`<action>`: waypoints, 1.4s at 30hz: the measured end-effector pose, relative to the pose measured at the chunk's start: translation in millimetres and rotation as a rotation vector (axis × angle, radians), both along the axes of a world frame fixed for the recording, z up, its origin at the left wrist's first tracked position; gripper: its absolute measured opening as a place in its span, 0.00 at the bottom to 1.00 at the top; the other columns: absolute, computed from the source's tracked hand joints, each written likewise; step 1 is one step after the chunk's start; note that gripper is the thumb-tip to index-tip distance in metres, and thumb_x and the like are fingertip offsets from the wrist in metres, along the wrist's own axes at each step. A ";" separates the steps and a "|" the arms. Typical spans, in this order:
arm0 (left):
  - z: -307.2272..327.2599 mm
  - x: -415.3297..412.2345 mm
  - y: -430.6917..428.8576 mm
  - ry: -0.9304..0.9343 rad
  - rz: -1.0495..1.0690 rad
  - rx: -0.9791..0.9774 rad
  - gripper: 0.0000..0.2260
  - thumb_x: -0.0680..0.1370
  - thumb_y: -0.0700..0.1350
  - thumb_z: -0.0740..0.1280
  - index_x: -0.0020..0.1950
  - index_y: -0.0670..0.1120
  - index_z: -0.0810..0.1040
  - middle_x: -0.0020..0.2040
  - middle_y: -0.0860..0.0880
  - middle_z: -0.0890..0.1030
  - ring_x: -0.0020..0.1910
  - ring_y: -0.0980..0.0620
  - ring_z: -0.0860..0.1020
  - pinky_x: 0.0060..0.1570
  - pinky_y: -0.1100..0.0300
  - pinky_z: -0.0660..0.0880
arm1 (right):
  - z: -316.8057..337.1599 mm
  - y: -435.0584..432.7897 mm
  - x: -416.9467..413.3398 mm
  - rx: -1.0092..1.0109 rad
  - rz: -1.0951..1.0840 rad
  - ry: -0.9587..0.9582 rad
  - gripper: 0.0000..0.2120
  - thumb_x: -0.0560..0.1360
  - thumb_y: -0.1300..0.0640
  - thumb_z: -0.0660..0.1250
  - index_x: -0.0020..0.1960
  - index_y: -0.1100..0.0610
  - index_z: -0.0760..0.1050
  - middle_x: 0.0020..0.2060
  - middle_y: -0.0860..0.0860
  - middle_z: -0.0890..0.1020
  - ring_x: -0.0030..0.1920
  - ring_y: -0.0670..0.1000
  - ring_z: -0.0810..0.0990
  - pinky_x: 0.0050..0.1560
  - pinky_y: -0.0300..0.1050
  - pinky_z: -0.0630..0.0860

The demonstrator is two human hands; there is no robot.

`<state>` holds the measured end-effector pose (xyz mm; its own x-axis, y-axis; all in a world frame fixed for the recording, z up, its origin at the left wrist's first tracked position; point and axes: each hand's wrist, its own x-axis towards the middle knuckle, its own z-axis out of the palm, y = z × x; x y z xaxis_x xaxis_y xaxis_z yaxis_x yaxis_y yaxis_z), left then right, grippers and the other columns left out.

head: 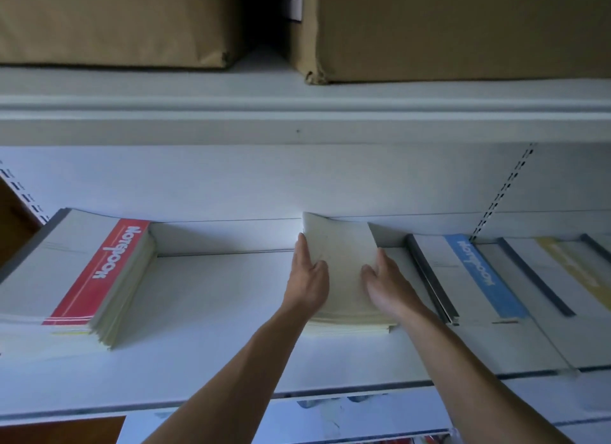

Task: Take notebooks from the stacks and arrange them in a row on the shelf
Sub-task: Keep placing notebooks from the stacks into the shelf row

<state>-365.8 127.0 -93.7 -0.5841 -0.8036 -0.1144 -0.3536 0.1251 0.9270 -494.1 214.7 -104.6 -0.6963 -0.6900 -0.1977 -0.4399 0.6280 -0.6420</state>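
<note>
Illumination is dim with a cool blue cast. The white metal shelf board [215, 294] is brightest at its rear centre; the gap between the brown paper-wrapped parcels [115, 23] above it is black. Focus is soft throughout. Wide-angle distortion tilts lines near frame edges.

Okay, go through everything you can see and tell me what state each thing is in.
Plain stack, lying flat mid-shelf.
Left hand, flat against its left edge.
Right hand, resting flat on top.
Red notebook stack, flat, fanned, untouched.
Blue notebook, flat in the overlapping row.
Brown parcels, wrapped, on upper shelf.
</note>
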 end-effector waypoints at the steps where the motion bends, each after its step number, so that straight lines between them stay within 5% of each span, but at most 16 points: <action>1: 2.6 4.6 -2.0 -0.021 -0.020 -0.039 0.28 0.81 0.46 0.56 0.79 0.49 0.49 0.77 0.49 0.61 0.72 0.48 0.64 0.71 0.52 0.62 | 5.0 0.1 0.2 0.021 -0.004 0.017 0.19 0.79 0.49 0.53 0.68 0.54 0.63 0.67 0.55 0.70 0.60 0.58 0.75 0.58 0.52 0.72; 6: 26.1 67.0 -33.1 -0.446 -0.140 -0.586 0.21 0.80 0.51 0.57 0.74 0.51 0.64 0.71 0.53 0.71 0.68 0.50 0.70 0.64 0.57 0.66 | 43.2 -22.1 26.4 0.171 0.000 0.491 0.17 0.75 0.54 0.61 0.61 0.59 0.72 0.59 0.58 0.77 0.59 0.60 0.75 0.56 0.50 0.75; 10: 45.7 124.1 -64.4 -0.543 -0.103 -0.754 0.16 0.79 0.50 0.57 0.66 0.53 0.73 0.63 0.53 0.78 0.59 0.49 0.77 0.55 0.58 0.71 | 67.7 -73.5 93.3 0.058 0.137 0.682 0.14 0.74 0.60 0.61 0.59 0.57 0.76 0.58 0.54 0.77 0.61 0.57 0.72 0.55 0.46 0.71; 13: 49.8 174.4 -90.2 -0.527 -0.077 -0.795 0.14 0.79 0.51 0.58 0.62 0.53 0.76 0.61 0.53 0.80 0.56 0.49 0.79 0.54 0.59 0.73 | 61.0 -115.6 152.0 0.059 0.243 0.545 0.13 0.74 0.59 0.61 0.58 0.53 0.76 0.57 0.51 0.77 0.60 0.56 0.74 0.55 0.45 0.71; 17: 45.0 251.5 -132.9 -0.546 0.030 -0.864 0.15 0.79 0.54 0.59 0.60 0.50 0.77 0.57 0.50 0.80 0.56 0.47 0.78 0.55 0.57 0.71 | 29.4 -157.7 210.9 -0.007 0.269 0.013 0.06 0.71 0.55 0.60 0.35 0.53 0.69 0.37 0.52 0.76 0.42 0.55 0.76 0.39 0.44 0.67; 20: 32.8 302.8 -164.4 -0.683 0.079 -0.820 0.19 0.81 0.59 0.54 0.62 0.47 0.72 0.61 0.48 0.76 0.65 0.46 0.72 0.67 0.52 0.63 | 11.5 -176.6 244.9 -0.202 0.113 -0.589 0.08 0.77 0.51 0.63 0.42 0.52 0.73 0.42 0.52 0.78 0.45 0.52 0.79 0.48 0.45 0.74; 23: 18.9 318.3 -160.6 -0.776 -0.031 -0.786 0.27 0.81 0.63 0.46 0.71 0.46 0.62 0.76 0.44 0.61 0.77 0.44 0.56 0.76 0.50 0.48 | 2.8 -189.5 268.1 -0.268 0.034 -0.852 0.17 0.77 0.43 0.65 0.54 0.56 0.78 0.49 0.53 0.83 0.50 0.53 0.82 0.57 0.48 0.77; 26: 16.2 300.2 -135.4 -0.654 -0.175 -0.724 0.30 0.81 0.62 0.45 0.78 0.45 0.53 0.79 0.43 0.52 0.79 0.47 0.49 0.76 0.52 0.44 | 4.8 -194.5 281.6 -0.329 -0.005 -1.020 0.19 0.76 0.41 0.65 0.53 0.56 0.81 0.43 0.53 0.85 0.39 0.51 0.84 0.42 0.45 0.80; 31: 30.5 308.4 -157.7 -0.668 -0.131 -0.674 0.32 0.81 0.63 0.46 0.79 0.45 0.50 0.80 0.45 0.48 0.79 0.49 0.46 0.77 0.53 0.44 | 6.9 -189.7 279.4 -0.432 -0.075 -1.115 0.14 0.77 0.53 0.67 0.58 0.59 0.80 0.42 0.55 0.86 0.37 0.52 0.85 0.36 0.43 0.80; 35: 35.4 323.0 -182.2 -0.758 -0.079 -0.730 0.33 0.80 0.64 0.44 0.77 0.43 0.54 0.78 0.43 0.56 0.78 0.47 0.51 0.76 0.51 0.44 | 4.4 -189.8 288.0 -0.439 -0.095 -1.115 0.12 0.77 0.59 0.66 0.59 0.61 0.78 0.44 0.56 0.86 0.40 0.53 0.85 0.38 0.45 0.80; 38: 24.5 312.0 -164.8 -0.759 -0.195 -0.666 0.36 0.79 0.66 0.44 0.79 0.43 0.46 0.79 0.40 0.46 0.78 0.45 0.43 0.75 0.52 0.39 | 6.8 -190.7 290.0 -0.416 -0.134 -1.065 0.05 0.77 0.59 0.66 0.51 0.59 0.79 0.32 0.52 0.84 0.30 0.49 0.83 0.30 0.40 0.77; 40: 18.9 306.0 -160.6 -0.691 -0.182 -0.613 0.36 0.79 0.66 0.47 0.79 0.45 0.46 0.79 0.40 0.45 0.78 0.45 0.42 0.75 0.52 0.39 | 8.6 -188.5 285.4 -0.413 -0.155 -1.030 0.04 0.76 0.59 0.67 0.49 0.58 0.79 0.30 0.52 0.84 0.29 0.50 0.83 0.31 0.41 0.76; 42: 20.8 302.3 -165.7 -0.544 -0.110 -0.533 0.34 0.79 0.65 0.52 0.79 0.46 0.51 0.80 0.44 0.49 0.79 0.47 0.44 0.76 0.51 0.43 | 10.7 -186.2 280.7 -0.429 -0.127 -1.031 0.08 0.76 0.61 0.67 0.54 0.60 0.80 0.38 0.55 0.86 0.36 0.53 0.85 0.38 0.46 0.79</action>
<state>-63.5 -38.7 -73.0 -0.6361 -0.7713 -0.0221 -0.7022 0.5668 0.4309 -213.4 28.5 -93.9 -0.4069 -0.7752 -0.4831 0.4777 0.2703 -0.8359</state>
